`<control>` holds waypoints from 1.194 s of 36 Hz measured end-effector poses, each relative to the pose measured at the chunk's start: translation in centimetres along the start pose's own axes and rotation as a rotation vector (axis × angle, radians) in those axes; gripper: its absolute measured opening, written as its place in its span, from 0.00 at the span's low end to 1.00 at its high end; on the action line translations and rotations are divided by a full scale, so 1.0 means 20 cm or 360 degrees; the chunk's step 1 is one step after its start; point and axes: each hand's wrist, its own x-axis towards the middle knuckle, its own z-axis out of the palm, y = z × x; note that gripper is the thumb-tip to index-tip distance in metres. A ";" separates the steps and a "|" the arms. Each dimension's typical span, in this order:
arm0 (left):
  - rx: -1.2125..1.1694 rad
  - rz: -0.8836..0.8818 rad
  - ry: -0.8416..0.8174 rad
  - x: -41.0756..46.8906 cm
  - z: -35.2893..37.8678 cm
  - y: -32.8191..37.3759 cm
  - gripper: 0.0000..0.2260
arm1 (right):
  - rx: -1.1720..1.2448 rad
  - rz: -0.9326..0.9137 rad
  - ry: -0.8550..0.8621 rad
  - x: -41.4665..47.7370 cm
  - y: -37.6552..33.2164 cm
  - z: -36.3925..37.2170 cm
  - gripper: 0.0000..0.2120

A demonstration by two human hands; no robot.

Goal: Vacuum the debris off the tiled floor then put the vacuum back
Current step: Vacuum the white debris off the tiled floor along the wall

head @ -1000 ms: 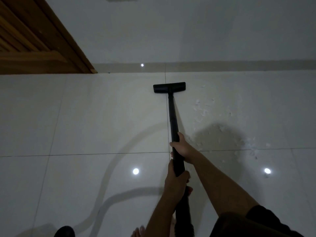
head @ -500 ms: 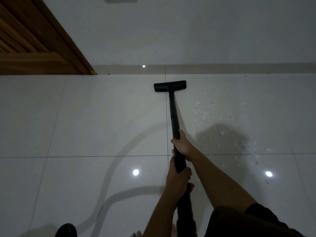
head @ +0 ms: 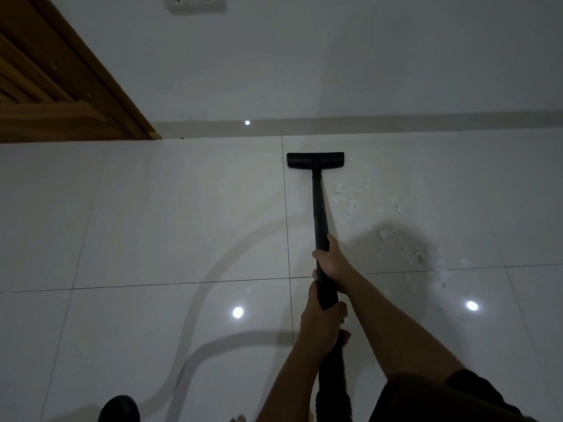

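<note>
While both bare hands are wrapped around the long black vacuum wand (head: 320, 214), its flat rectangular black floor head (head: 315, 160) sits on the glossy pale tiled floor (head: 152, 223), just right of a dark grout line and near the grey skirting strip (head: 426, 124) at the foot of the white wall (head: 335, 56). The right hand (head: 330, 263) grips higher up the tube, fingers curled fully around it with the thumb lying along the shaft; the left hand (head: 320, 325) closes tightly around the tube just below, nearly touching the right, where the smooth wand meets the ribbed black hose (head: 333, 388) that runs down toward the lower edge of the view. Scattered white scraps of debris (head: 420, 257) lie to the right of the wand, some close beside the shaft and near the right end of the floor head, more spread across a dark round shadow and over the horizontal grout line further right. Curved grey shadows of the hose cross the tiles on the left. Bright round light reflections (head: 238, 312) dot the floor. A slatted brown wooden door (head: 45, 86) fills the upper left corner, a white wall socket (head: 195, 3) shows at the top edge, and a dark rounded object (head: 119, 409) sits at the bottom left; what it is cannot be told. Toes of a bare foot (head: 239, 418) peek in at the bottom.
</note>
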 end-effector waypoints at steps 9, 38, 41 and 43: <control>0.0078 0.0010 -0.0068 0.02 0.08 -0.02 0.20 | 0.0048 -0.0010 0.0100 0.01 0.05 -0.11 0.30; 0.0122 0.0035 -0.0095 0.16 0.16 0.07 0.20 | 0.0034 -0.0048 0.0189 0.16 -0.02 -0.23 0.29; 0.0136 0.0018 -0.0106 0.16 0.18 0.08 0.19 | 0.0030 -0.0057 0.0209 0.16 -0.01 -0.25 0.28; 0.0151 0.0007 -0.0101 0.16 0.19 0.08 0.20 | 0.0037 -0.0053 0.0216 0.15 0.00 -0.26 0.28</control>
